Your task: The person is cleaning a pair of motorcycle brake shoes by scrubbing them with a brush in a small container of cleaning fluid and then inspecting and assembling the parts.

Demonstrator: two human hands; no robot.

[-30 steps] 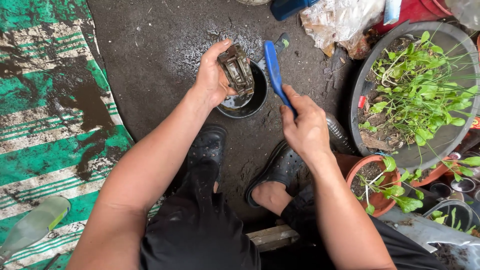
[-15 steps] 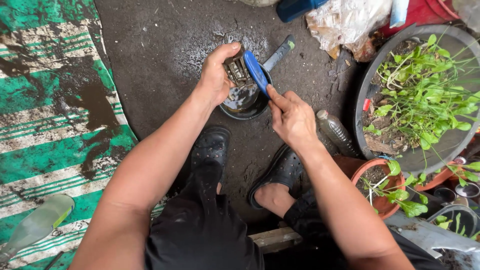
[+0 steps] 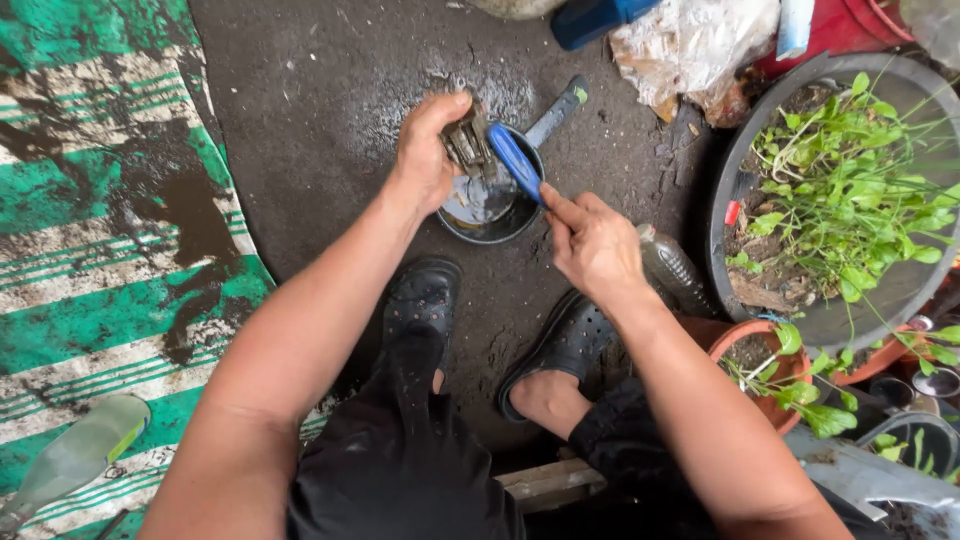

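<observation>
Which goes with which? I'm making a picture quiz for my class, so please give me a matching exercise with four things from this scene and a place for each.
Things:
1. metal part
2. blue brush
3. small pan
4. plastic bottle

Places:
a. on the ground under both hands
b. in the right hand
c. lying beside the right shoe
d. in the left hand

Pairs: 1-d, 2-b, 3-a, 4-c

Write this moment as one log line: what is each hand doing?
left hand: grips grimy metal part | right hand: holds blue-handled brush against part | below: dark bowl on wet ground
</observation>
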